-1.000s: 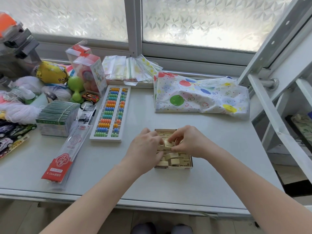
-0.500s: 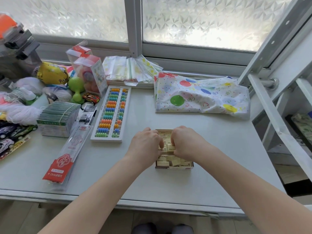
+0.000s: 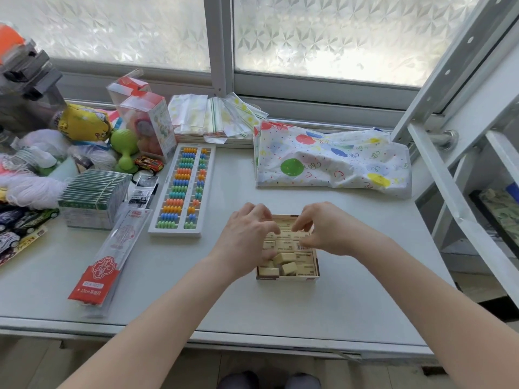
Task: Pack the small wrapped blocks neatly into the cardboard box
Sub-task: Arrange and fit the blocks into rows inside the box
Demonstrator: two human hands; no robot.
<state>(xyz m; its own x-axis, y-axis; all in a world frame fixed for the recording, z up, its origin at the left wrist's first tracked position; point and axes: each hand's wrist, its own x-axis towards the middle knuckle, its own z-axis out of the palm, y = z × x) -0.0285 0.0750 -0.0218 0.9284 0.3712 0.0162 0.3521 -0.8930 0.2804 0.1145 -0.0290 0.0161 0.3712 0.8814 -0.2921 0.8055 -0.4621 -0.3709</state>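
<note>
Open cardboard box [image 3: 288, 277] on the table — cream wrapped blocks [image 3: 289, 244] in rows, two [image 3: 288, 268] tilted.

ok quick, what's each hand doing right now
Left hand: fingers curled over the box, down among the blocks; grip cannot be told.
Right hand: fingers curled above the blocks; whether it pinches one cannot be told.

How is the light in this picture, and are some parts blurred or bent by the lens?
Head view: bright daylight comes through the frosted window, which is nearly washed out; shadows on the table are soft. The wide lens bends the white frame at right and the table's near edge. The left hand and right hand over the cardboard box look slightly soft; print on the wrapped blocks is unreadable.
</note>
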